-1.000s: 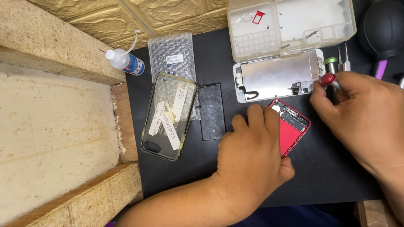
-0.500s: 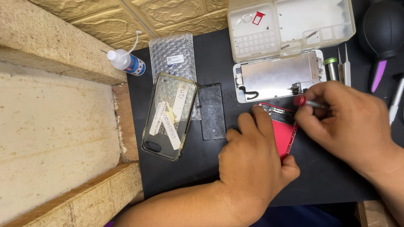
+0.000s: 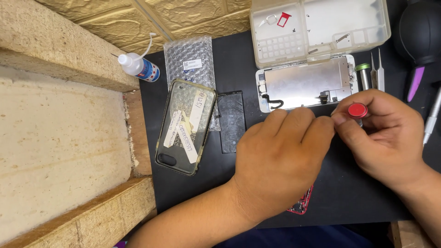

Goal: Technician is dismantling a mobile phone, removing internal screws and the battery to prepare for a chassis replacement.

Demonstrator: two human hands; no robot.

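Nearest, the left hand (image 3: pixel 280 167) lies palm-down, fingers loosely curled, covering a red phone (image 3: pixel 302 205) on the black mat (image 3: pixel 358 197). Just right, the right hand (image 3: pixel 383 138) pinches a red-capped screwdriver (image 3: pixel 357 110) upright over it. Beyond lie a detached screen (image 3: pixel 305 82), battery (image 3: pixel 231 121), and clear case (image 3: pixel 186 126).

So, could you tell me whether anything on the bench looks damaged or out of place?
Nothing looks spilled or broken. The small glue bottle lies on its side at the mat's corner. The phone is in pieces: screen panel face down, battery loose beside the clear case. The left hand covers the red phone body.
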